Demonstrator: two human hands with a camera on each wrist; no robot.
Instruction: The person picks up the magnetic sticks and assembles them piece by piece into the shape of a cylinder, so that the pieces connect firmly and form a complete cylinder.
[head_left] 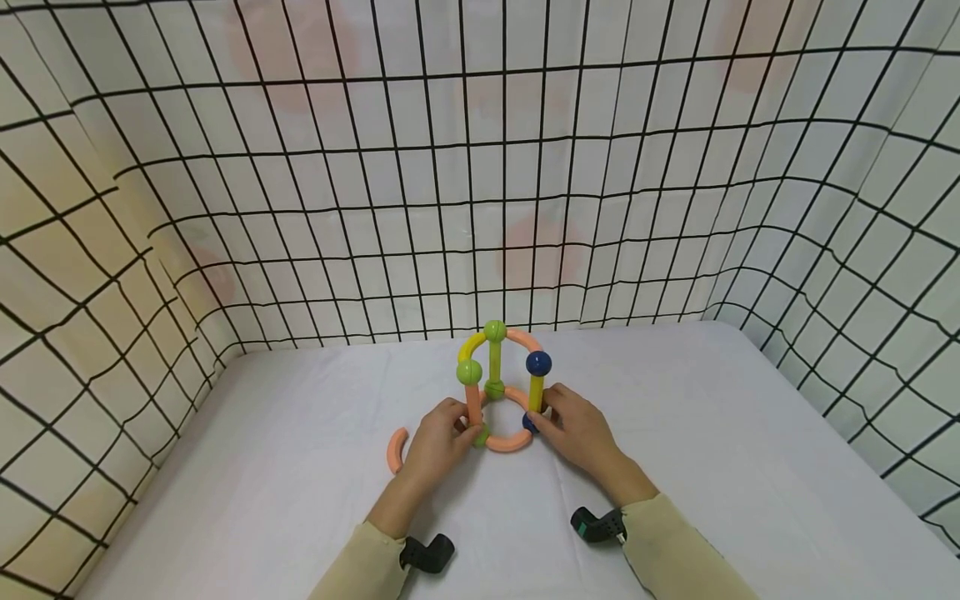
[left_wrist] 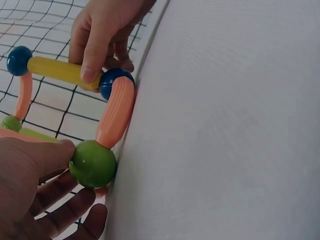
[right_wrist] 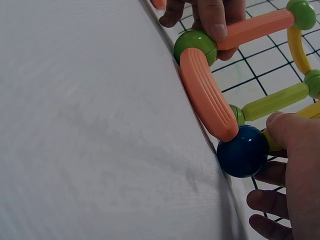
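A frame of coloured rods and balls, like a magnetic building set, stands on the white table. My left hand (head_left: pixel 437 442) pinches the lower end of its upright orange rod (head_left: pixel 473 402), beside a green ball (left_wrist: pixel 92 165). On the other side, my right hand (head_left: pixel 581 427) grips the foot of the upright yellow rod (head_left: pixel 536 393), just above a blue ball (right_wrist: pixel 243 151). A curved orange piece (head_left: pixel 508 444) joins these two lower balls. Behind stands a green rod (head_left: pixel 495 363). Above, a yellow arc (head_left: pixel 471 344) and an orange arc (head_left: pixel 524 338) link the top balls.
A loose curved orange piece (head_left: pixel 396 451) lies on the table (head_left: pixel 697 450) just left of my left hand. Black wire mesh (head_left: pixel 504 175) borders the table at the back and both sides, with pale sheeting behind it.
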